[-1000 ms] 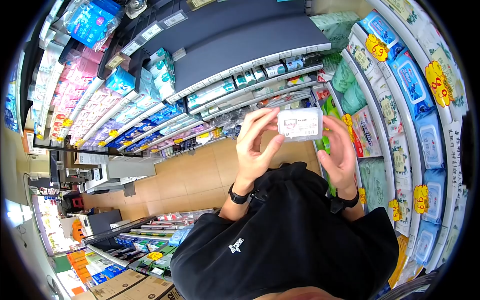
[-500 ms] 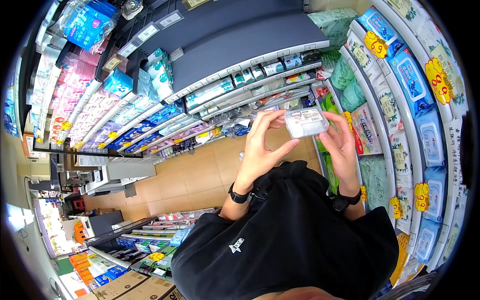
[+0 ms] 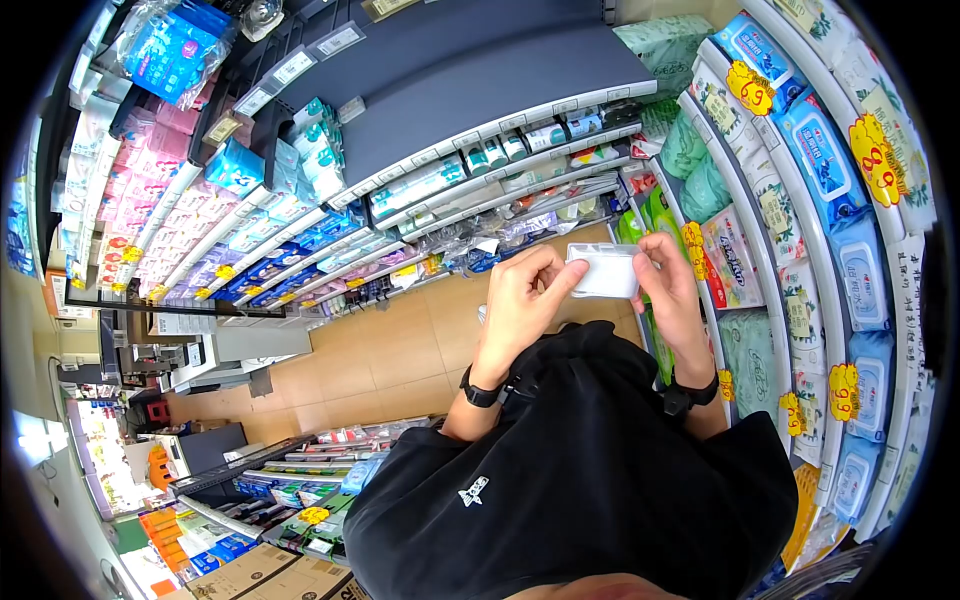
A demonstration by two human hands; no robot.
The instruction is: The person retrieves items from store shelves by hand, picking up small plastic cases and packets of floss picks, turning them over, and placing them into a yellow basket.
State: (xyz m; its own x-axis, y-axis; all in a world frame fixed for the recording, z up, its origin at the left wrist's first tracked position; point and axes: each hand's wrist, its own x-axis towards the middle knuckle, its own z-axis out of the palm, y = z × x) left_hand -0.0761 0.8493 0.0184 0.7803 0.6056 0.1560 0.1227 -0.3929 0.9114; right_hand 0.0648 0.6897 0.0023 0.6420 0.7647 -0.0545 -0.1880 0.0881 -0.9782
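Observation:
Between my two hands, in front of my chest, is a small clear plastic box (image 3: 606, 272) with something white inside it. My left hand (image 3: 528, 300) grips its left end, the thumb lying against the near side. At the right end, my right hand (image 3: 668, 284) pinches the box between thumb and fingers. No printed label shows on the side now facing me. Both wrists carry a black band.
Shelves of wet-wipe packs (image 3: 820, 150) with yellow price tags rise close on my right. Ahead stands a dark shelf (image 3: 480, 90) with bottles and packs on its lower tiers. Tiled floor (image 3: 370, 350) runs to the left, and cardboard boxes (image 3: 270, 575) stand at lower left.
The box has been turned, so its barcode label no longer shows. It sits slightly lower, and my left fingers have closed in on its left end.

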